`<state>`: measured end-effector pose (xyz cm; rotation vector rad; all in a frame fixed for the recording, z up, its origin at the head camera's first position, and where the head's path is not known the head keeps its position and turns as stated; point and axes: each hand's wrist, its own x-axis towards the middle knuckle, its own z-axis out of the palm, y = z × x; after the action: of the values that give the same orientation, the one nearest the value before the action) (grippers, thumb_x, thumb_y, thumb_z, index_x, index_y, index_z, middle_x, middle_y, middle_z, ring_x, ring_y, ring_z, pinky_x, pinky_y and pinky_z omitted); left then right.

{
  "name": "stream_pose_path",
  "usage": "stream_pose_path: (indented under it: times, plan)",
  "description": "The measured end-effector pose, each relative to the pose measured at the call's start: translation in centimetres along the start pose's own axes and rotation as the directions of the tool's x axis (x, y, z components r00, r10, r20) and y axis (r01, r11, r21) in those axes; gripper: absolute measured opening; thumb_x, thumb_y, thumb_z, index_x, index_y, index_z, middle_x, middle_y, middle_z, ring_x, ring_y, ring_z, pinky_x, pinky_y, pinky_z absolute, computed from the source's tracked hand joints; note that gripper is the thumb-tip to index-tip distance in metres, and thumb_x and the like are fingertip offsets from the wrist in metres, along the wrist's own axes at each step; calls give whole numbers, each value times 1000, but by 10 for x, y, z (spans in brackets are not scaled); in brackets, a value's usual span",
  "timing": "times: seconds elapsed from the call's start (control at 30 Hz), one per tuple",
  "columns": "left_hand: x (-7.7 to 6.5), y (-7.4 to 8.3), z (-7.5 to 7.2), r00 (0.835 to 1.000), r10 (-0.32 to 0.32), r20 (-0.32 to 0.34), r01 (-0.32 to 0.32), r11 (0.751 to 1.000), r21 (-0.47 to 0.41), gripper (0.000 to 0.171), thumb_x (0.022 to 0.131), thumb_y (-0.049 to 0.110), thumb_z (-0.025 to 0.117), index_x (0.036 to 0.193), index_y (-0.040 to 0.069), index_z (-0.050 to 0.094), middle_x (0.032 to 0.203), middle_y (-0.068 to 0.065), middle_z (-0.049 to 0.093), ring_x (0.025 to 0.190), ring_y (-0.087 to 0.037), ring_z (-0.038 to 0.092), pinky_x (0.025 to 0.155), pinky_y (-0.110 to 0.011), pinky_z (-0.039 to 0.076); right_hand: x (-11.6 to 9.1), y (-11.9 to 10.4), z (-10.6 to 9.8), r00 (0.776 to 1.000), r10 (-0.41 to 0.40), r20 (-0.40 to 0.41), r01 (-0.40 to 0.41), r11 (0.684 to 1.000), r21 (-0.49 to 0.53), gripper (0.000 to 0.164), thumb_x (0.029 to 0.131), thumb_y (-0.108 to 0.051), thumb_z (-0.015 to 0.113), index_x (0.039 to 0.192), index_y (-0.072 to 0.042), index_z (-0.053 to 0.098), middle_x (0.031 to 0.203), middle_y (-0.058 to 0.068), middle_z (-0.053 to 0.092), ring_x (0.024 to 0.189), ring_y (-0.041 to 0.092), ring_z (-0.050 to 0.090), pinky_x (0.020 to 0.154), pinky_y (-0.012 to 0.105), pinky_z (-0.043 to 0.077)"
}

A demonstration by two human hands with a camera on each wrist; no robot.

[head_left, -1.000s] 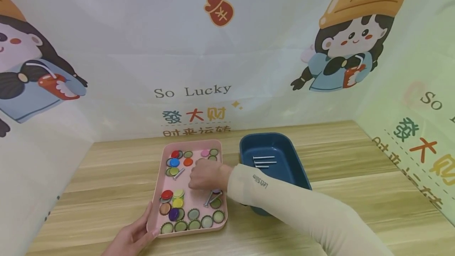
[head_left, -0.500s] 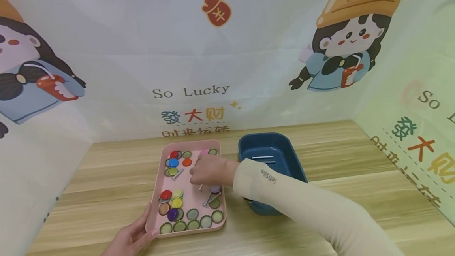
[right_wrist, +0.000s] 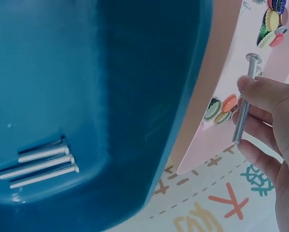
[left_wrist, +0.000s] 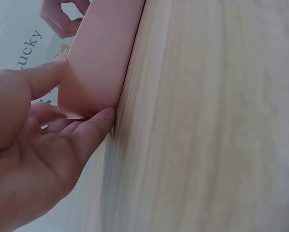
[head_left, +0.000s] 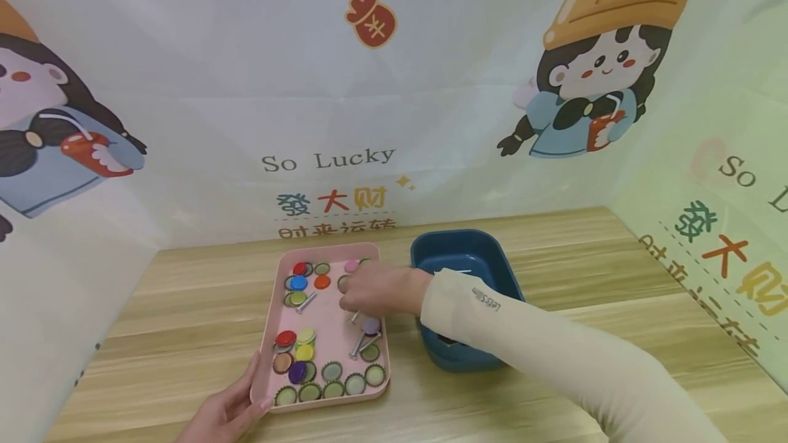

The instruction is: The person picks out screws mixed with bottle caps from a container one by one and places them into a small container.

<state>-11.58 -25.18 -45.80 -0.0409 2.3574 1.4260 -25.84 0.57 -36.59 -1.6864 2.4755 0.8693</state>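
Above the right part of the pink tray [head_left: 326,320], my right hand [head_left: 384,288] pinches a silver bolt [right_wrist: 241,118] between thumb and fingers. Its round head and threaded shank show clearly in the right wrist view. My left hand [head_left: 229,407] holds the tray's near left corner, thumb at the rim and fingertips low against the side wall [left_wrist: 98,63]. Inside the tray lie several bottle caps [head_left: 333,371], some coloured faces up and some underside up. Other bolts [head_left: 306,303] lie among them. Some caps at the tray's far right are hidden by my right hand.
A deep blue bin [head_left: 458,361] stands just right of the tray, with three bolts [right_wrist: 36,166] lying side by side on its floor. My right sleeve [head_left: 523,323] crosses over it. Behind the wooden table [head_left: 203,299] hangs a printed cloth backdrop [head_left: 320,108].
My right hand has moved right across the tray, toward the blue bin, and the bolt has come into view beneath its fingers. The left hand keeps its hold on the tray corner.
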Motion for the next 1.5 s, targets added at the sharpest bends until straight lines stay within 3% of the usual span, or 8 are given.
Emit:
stream_pose_path:
  times: [0.2,0.43,0.6,0.73,1.07,1.5]
  plan:
    - [-2,-5,-2,999,20,30,-18,997,-70,89,98,30,64,158,-1,6,158,-34,21,141,-45,42,102,-31,55,-6,5,0,999,42,19,-43,998,55,19,99,-26,65,115,-24,74,108,-7,72,90,10,63,81,22,57]
    - [-1,-6,-1,1000,15,17,-15,999,-39,91,97,33,66,158,0,8,159,-32,22,140,-44,44,101,-31,55,-20,11,1,994,103,-40,-96,985,143,21,96,-25,69,116,-23,75,115,-7,72,94,9,63,88,20,57]
    - [0,-4,1,1000,-5,-5,5,1000,-16,90,96,34,67,159,2,11,160,-28,24,140,-43,45,102,-33,54,-29,13,4,986,128,-105,-108,977,182,18,100,-20,63,112,-19,76,107,-4,72,87,10,62,80,21,58]
    - [-1,-4,0,1000,9,14,-9,1000,-18,91,96,34,67,159,1,10,160,-30,23,140,-44,44,103,-33,54,-36,16,8,977,155,-145,-121,969,217,18,102,-17,58,108,-16,75,103,-3,70,82,11,62,76,24,58]
    - [0,-3,-1,1000,16,9,-16,1000,4,87,97,29,66,159,2,10,158,-32,25,138,-43,47,101,-32,55,-52,29,19,958,210,-195,-147,944,297,16,101,-21,61,105,-15,76,104,-2,70,91,11,65,78,26,59]
    - [-2,-3,-2,1000,24,8,-24,1000,0,87,97,31,66,158,1,12,158,-32,27,138,-42,48,101,-32,55,-76,37,35,929,254,-268,-158,930,333,6,96,-12,66,98,-14,71,91,1,62,79,13,62,70,29,59]
